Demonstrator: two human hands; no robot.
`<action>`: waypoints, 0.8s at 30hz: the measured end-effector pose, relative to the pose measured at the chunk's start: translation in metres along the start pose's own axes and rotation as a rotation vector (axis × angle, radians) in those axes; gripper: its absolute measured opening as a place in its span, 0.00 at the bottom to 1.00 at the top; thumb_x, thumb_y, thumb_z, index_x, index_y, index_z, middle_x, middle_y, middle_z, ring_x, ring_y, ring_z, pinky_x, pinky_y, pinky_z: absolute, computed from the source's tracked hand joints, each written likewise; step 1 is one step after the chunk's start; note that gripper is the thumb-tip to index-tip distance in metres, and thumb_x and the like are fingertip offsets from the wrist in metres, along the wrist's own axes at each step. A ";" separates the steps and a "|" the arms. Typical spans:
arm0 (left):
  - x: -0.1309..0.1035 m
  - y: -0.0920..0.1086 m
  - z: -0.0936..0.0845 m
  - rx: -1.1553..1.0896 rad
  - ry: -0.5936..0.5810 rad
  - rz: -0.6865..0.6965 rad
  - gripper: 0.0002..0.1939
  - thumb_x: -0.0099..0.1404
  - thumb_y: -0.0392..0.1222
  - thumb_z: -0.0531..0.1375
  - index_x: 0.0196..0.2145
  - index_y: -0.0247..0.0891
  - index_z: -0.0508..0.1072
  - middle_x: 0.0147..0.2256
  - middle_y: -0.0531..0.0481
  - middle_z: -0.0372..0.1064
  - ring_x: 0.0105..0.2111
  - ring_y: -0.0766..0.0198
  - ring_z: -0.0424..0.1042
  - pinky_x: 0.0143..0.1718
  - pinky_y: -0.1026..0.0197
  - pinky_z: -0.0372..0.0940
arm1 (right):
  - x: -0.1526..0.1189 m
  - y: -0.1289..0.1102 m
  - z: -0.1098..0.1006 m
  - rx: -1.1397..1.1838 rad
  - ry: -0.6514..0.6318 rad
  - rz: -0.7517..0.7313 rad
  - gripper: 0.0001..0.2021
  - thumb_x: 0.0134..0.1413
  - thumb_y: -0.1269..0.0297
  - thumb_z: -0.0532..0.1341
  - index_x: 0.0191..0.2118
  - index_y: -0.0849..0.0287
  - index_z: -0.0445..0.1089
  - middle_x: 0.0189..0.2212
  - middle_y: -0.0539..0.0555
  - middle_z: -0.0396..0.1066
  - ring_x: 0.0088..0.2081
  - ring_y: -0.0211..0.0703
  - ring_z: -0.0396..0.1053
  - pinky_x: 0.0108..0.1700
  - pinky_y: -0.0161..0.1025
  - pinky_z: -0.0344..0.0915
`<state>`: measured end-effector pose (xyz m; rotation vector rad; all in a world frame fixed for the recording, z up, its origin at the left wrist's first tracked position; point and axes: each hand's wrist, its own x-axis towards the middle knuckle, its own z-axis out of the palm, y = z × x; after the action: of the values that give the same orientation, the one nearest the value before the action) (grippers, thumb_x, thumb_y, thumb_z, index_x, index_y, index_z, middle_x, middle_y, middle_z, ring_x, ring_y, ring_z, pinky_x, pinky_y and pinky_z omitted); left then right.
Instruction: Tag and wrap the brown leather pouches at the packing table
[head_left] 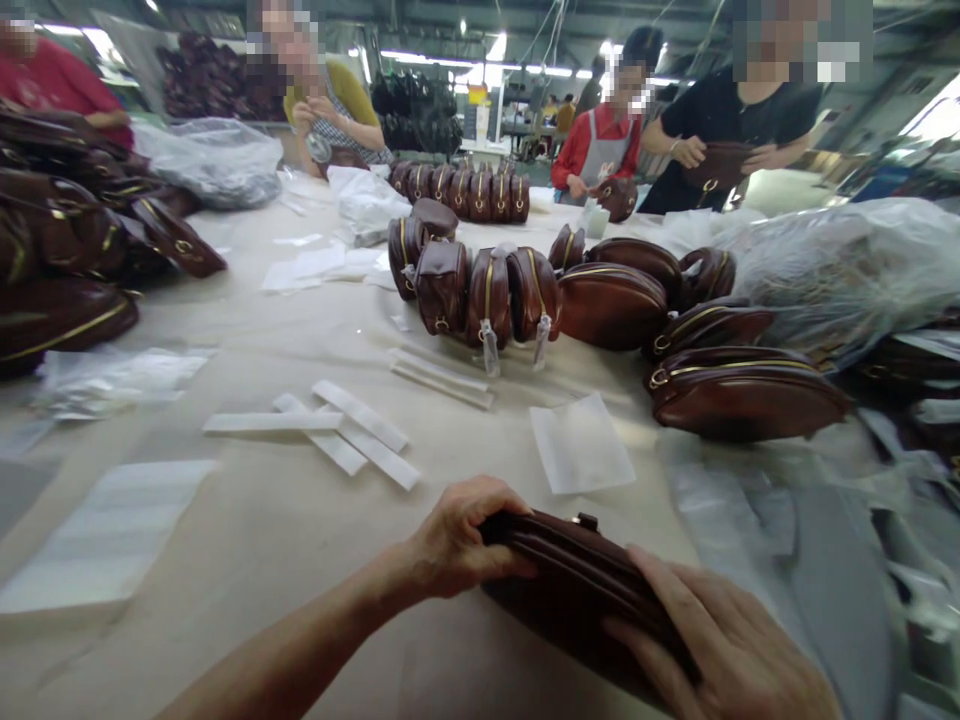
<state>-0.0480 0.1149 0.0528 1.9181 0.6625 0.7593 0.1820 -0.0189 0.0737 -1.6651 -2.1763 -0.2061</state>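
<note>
At the near edge of the bench (247,540), the left hand (457,545) curls over the far end of a dark brown leather bag (570,590), fingers pressed on its top. The right hand (720,640) lies on the bag's near end, fingers together, clasping it. Just beyond lie white paper strips (352,430) and a white sheet (581,445); farther back, a row of brown bags (480,290) stands mid-bench.

Cloth-covered table (247,520): brown bags (742,392), white strips (360,430).
</note>
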 end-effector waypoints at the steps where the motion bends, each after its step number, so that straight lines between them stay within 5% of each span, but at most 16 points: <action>1: 0.000 0.000 0.000 -0.025 -0.007 -0.012 0.17 0.50 0.46 0.70 0.35 0.34 0.75 0.31 0.50 0.73 0.31 0.64 0.70 0.35 0.64 0.62 | 0.003 -0.002 0.001 -0.011 -0.012 -0.026 0.18 0.58 0.54 0.57 0.49 0.58 0.67 0.36 0.57 0.75 0.35 0.47 0.74 0.37 0.40 0.70; 5: -0.002 0.000 -0.002 -0.123 -0.019 -0.076 0.19 0.48 0.45 0.71 0.36 0.34 0.74 0.32 0.50 0.71 0.32 0.64 0.69 0.36 0.65 0.62 | 0.009 -0.005 0.002 -0.034 -0.120 0.006 0.10 0.59 0.58 0.55 0.41 0.57 0.68 0.31 0.54 0.73 0.30 0.44 0.71 0.31 0.38 0.67; 12: 0.005 0.008 -0.001 -0.151 -0.041 -0.119 0.18 0.48 0.47 0.70 0.34 0.34 0.74 0.30 0.51 0.70 0.30 0.64 0.67 0.33 0.64 0.62 | 0.034 -0.010 0.003 0.020 -0.123 0.032 0.14 0.57 0.49 0.56 0.40 0.54 0.68 0.29 0.51 0.71 0.28 0.41 0.71 0.27 0.35 0.66; 15: 0.001 0.012 -0.009 -0.052 -0.064 -0.061 0.37 0.45 0.51 0.71 0.51 0.37 0.68 0.46 0.43 0.69 0.45 0.54 0.68 0.48 0.55 0.63 | 0.034 -0.011 -0.004 0.070 -0.090 0.066 0.15 0.61 0.51 0.52 0.32 0.53 0.69 0.24 0.49 0.71 0.24 0.39 0.70 0.24 0.33 0.65; 18: -0.011 0.009 -0.017 0.004 0.073 0.032 0.52 0.45 0.57 0.71 0.61 0.38 0.54 0.59 0.37 0.56 0.58 0.47 0.57 0.59 0.47 0.54 | 0.022 -0.011 -0.011 0.116 0.001 0.114 0.18 0.61 0.48 0.50 0.32 0.53 0.70 0.23 0.49 0.72 0.24 0.38 0.71 0.24 0.32 0.67; 21: -0.022 0.007 -0.017 0.065 0.218 0.112 0.40 0.54 0.55 0.67 0.59 0.39 0.58 0.58 0.38 0.59 0.58 0.49 0.59 0.58 0.48 0.56 | 0.001 -0.008 -0.010 0.094 0.046 0.175 0.17 0.60 0.48 0.52 0.36 0.54 0.71 0.28 0.51 0.74 0.29 0.40 0.73 0.29 0.33 0.69; 24: -0.025 0.016 -0.008 0.177 0.228 0.267 0.22 0.59 0.50 0.64 0.49 0.40 0.68 0.53 0.39 0.63 0.54 0.52 0.63 0.54 0.50 0.61 | -0.018 -0.001 -0.008 0.055 0.056 0.182 0.15 0.58 0.50 0.56 0.40 0.56 0.70 0.31 0.53 0.75 0.32 0.42 0.74 0.33 0.33 0.71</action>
<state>-0.0684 0.0949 0.0639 2.1275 0.6348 1.1331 0.1867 -0.0384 0.0743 -1.7917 -1.9587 -0.1385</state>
